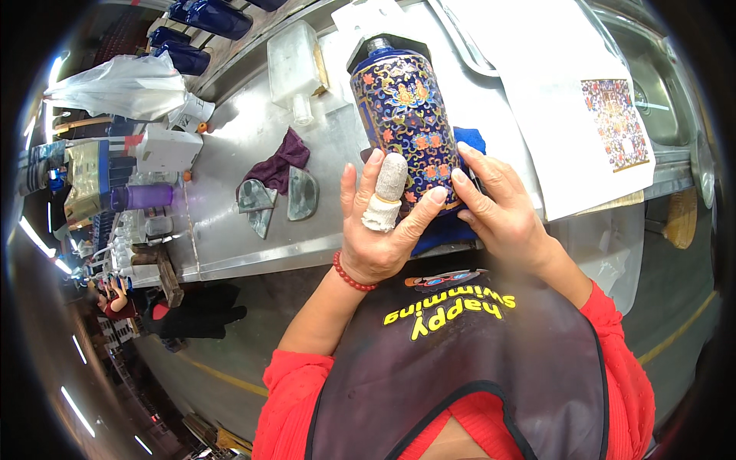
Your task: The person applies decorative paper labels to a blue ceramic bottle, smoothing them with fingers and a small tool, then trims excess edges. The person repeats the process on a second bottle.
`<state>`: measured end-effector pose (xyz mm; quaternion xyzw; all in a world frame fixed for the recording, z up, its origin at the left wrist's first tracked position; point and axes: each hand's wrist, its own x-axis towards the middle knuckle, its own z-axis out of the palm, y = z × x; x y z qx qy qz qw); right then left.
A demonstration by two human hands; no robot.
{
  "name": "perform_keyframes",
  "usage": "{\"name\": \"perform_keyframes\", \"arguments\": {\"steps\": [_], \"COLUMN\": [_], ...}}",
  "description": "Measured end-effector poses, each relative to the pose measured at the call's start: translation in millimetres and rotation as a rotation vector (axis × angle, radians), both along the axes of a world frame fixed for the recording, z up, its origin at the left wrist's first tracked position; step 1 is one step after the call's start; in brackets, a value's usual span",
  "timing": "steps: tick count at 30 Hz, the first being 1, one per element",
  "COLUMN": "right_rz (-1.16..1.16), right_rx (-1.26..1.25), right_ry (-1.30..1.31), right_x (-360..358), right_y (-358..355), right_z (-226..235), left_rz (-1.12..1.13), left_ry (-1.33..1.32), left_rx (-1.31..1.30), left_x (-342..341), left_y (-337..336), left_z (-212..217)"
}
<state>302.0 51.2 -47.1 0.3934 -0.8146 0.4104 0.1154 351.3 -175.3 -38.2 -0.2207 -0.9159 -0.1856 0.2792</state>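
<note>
A dark blue bottle with a colourful floral and gold pattern lies on the bench, its neck pointing away from me. My left hand rests on the lower left of the bottle with fingers spread and the thumb on the pattern. A grey finger cot with a white wrap covers one finger of that hand. My right hand grips the lower right side of the bottle, thumb on the front and fingers along the edge. A blue cloth lies partly under the bottle.
Left of the bottle are a purple cloth, green-grey flat pieces and a clear glass bottle. A white sheet with a printed pattern lies right, near a metal sink. More blue bottles stand far left. A person is in the distance.
</note>
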Motion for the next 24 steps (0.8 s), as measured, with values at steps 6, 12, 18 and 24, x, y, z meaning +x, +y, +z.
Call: {"name": "perform_keyframes", "arguments": {"steps": [6, 12, 18, 24], "right_rz": [-0.011, -0.019, -0.023, -0.034], "right_rx": [-0.002, -0.003, -0.005, -0.001], "right_ry": [-0.001, 0.01, 0.016, 0.017], "right_x": [0.7, 1.0, 2.0, 3.1], "right_y": [-0.6, -1.4, -1.4, -2.8], "right_z": [-0.7, -0.3, 1.3, 1.2], "left_rz": [-0.024, -0.059, -0.066, -0.061], "left_ry": [0.002, 0.0, -0.183, -0.105], "left_rx": [0.0, 0.003, 0.082, 0.003], "left_x": [0.0, -1.7, 6.4, 3.6], "left_y": [-0.6, -0.9, -3.9, -4.3], "left_z": [-0.8, 0.1, 4.4, 2.1]}}
